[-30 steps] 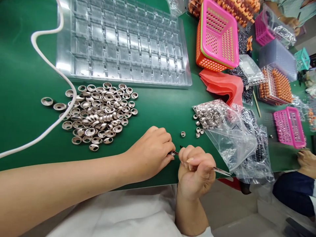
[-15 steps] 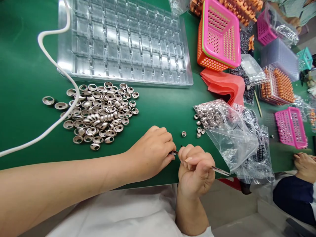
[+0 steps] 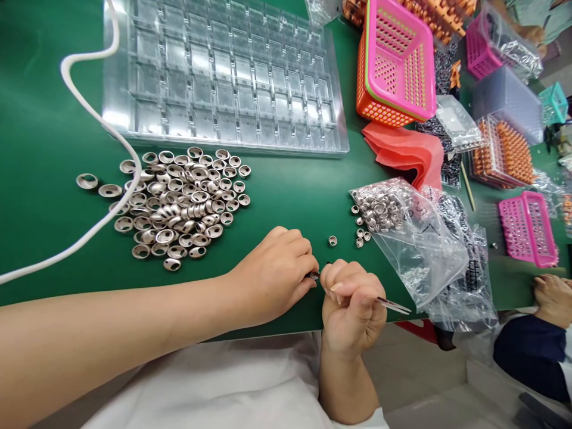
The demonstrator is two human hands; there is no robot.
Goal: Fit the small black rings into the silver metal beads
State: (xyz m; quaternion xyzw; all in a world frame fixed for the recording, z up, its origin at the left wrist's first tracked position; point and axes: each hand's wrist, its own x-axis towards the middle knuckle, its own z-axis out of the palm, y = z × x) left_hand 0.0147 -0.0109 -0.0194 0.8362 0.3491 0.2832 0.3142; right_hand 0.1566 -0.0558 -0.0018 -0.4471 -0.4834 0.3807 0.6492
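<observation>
My left hand (image 3: 279, 274) is closed, pinching a small shiny metal piece (image 3: 314, 276) that the thumb and fingers mostly hide. Close to its right, my right hand (image 3: 355, 304) is wrapped round a pair of tweezers (image 3: 394, 306), whose thin prongs stick out to the right. A tiny dark tip shows above the right fingers; I cannot tell what it belongs to. One small metal ring (image 3: 332, 241) lies on the table just beyond the hands. Farther left is a heap of metal rings (image 3: 183, 205) with holes in their sides.
Behind the heap stands a clear compartment tray (image 3: 223, 146). A white cable (image 3: 84, 238) crosses the heap's left side. To the right are a plastic bag (image 3: 415, 262) of small rings, red cloth (image 3: 402, 149), stacked baskets (image 3: 431, 71) and another person's hand (image 3: 554, 301).
My right hand and the tweezers have shifted slightly left, towards my left hand. My left hand keeps its pinch in nearly the same place.
</observation>
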